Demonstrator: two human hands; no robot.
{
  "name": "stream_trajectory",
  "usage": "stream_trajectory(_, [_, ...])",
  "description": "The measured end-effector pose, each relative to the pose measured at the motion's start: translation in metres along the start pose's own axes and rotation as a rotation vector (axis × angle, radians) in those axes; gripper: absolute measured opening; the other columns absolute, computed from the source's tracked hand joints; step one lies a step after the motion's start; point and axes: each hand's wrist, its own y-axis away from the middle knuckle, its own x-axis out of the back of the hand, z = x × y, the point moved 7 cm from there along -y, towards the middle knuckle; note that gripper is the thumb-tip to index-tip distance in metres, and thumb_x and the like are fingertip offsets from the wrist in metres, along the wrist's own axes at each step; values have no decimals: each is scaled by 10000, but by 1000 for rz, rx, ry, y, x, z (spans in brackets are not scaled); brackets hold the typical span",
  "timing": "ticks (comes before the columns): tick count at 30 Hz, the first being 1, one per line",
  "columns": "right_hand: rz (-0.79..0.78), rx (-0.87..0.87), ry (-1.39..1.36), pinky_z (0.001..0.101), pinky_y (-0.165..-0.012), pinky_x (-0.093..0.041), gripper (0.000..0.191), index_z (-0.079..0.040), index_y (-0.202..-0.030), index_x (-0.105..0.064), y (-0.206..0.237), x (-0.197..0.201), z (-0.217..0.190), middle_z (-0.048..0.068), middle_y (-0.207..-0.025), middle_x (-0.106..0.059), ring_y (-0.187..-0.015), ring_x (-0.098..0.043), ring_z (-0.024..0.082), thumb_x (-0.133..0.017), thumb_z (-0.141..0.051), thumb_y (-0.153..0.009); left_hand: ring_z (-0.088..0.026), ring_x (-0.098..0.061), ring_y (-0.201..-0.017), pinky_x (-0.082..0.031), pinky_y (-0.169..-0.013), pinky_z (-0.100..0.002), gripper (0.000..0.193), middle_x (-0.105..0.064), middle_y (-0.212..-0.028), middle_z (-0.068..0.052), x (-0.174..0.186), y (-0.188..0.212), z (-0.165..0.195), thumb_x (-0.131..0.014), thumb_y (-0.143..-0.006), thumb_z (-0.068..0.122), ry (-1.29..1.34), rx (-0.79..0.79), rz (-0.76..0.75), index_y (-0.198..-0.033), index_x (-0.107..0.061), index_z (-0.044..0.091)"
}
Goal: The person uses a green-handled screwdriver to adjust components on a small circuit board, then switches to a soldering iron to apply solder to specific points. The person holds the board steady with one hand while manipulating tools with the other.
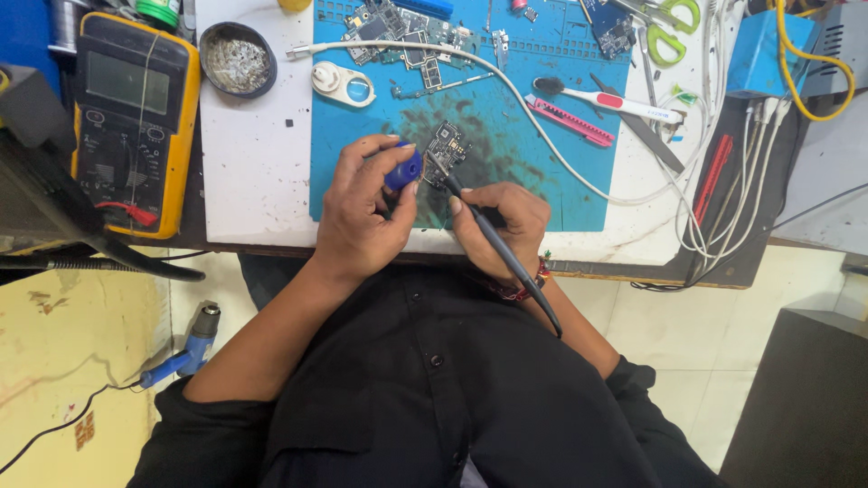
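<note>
Black and slim, the soldering iron lies in my right hand like a pen, fingers pinched round its handle, its cord trailing back over my wrist toward my dark shirt. My left hand closes thumb and fingers on a small blue rounded tool, pressed down at the edge of the small circuit board. The board sits on the blue work mat, just beyond both hands, with the iron's tip meeting its near edge. I judge the work wants a steady brace: heel of each hand on the mat, tip touched lightly and briefly, the board pinned so it cannot skate on the smooth rubbery surface. The mat is scorched dark around the board. Farther out lie a pink strip-shaped tool, a white toothbrush with dark bristles, and a white cable curving across. To the left, on the white table, stand a round tin of metal wool and a yellow multimeter. At the far edge rest larger bare boards and green-handled scissors.
</note>
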Motion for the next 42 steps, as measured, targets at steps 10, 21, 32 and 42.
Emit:
stream_trajectory(10, [22, -4, -7, 265, -614, -507, 131, -7, -897, -699, 1, 1, 1, 95, -811, -727, -670, -694, 149, -819, -12, -844, -141, -658, -834, -547, -666, -259, 440, -582, -1362, -122, 0, 0, 1, -767, -904, -12, -20, -8, -3, -1309, -623, 77])
stream_trajectory(21, [44, -21, 7, 263, -604, -498, 133, -4, -913, -703, 0, 1, 2, 91, -788, -719, -659, -693, 149, -819, -19, -849, -128, -648, -783, -541, -648, -255, 429, -580, -1365, -116, -1, -1, 0, -774, -912, 1, -16, 11, -5, -1307, -626, 76])
stream_trajectory(32, [28, -16, 9, 271, -650, -519, 142, -12, -932, -694, 0, 1, 0, 97, -832, -727, -720, -712, 163, -819, -28, -867, -118, -624, -734, -529, -637, -259, 430, -578, -1377, -116, -1, -2, -3, -782, -919, 14, -20, 23, -7, -1316, -628, 75])
stream_trajectory(42, [25, -29, -17, 262, -605, -502, 136, 1, -907, -700, 0, 0, 2, 95, -801, -722, -664, -695, 151, -823, -11, -851, -98, -605, -675, -522, -608, -253, 417, -583, -1372, -121, -1, -3, -2, -774, -917, 12, -5, 35, -13, -1304, -629, 66])
